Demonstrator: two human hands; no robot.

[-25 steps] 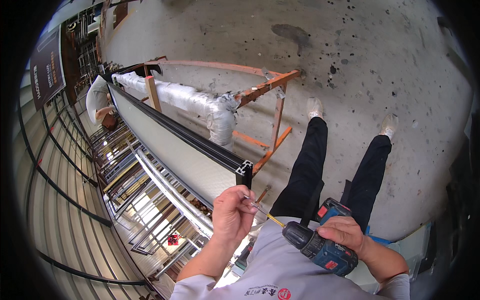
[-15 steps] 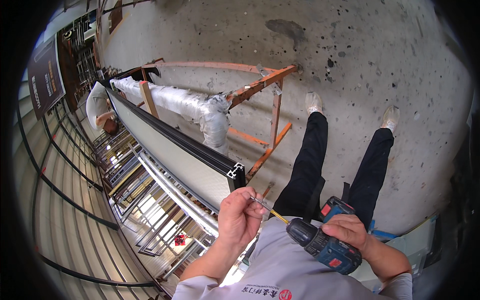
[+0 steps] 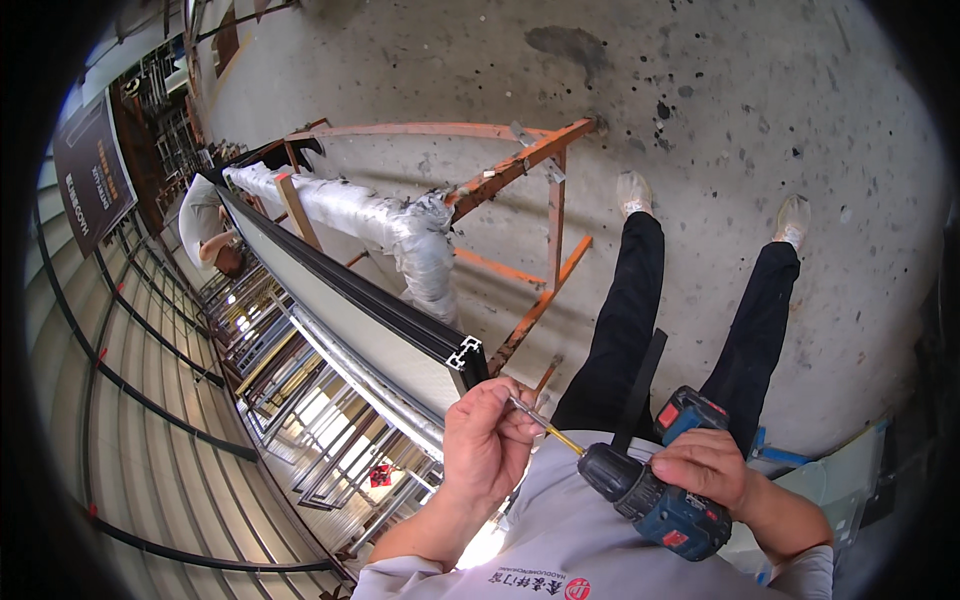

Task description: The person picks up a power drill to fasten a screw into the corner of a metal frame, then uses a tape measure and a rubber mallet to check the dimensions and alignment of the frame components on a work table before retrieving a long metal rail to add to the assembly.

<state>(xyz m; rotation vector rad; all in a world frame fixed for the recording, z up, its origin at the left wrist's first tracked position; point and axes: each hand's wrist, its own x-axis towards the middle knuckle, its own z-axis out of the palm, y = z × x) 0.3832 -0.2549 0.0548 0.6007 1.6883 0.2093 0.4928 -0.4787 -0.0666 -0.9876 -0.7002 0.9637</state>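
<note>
- Since the earlier frames the left hand (image 3: 487,440) has stayed pinched at the drill's tip while the view has dropped, so the end of the black aluminium frame profile (image 3: 466,355) now sits just above the knuckles.
- Nearest, the right hand (image 3: 708,468) has its grip wrapped round the handle of a blue cordless drill (image 3: 655,500), held close to the grey shirt and pointing left.
- The left hand's grip is narrow: fingertips closed on the slim bit (image 3: 545,427), which has a yellow band near the chuck; whether a screw sits on the tip is too small to tell.
- That suggests the bit is being seated or steadied, not yet driven into the profile.
- Beyond, the long profile runs far left over an orange steel trestle (image 3: 550,215), beside a plastic-wrapped bundle (image 3: 400,225).
- Far left, another person (image 3: 210,230) bends over.
</note>
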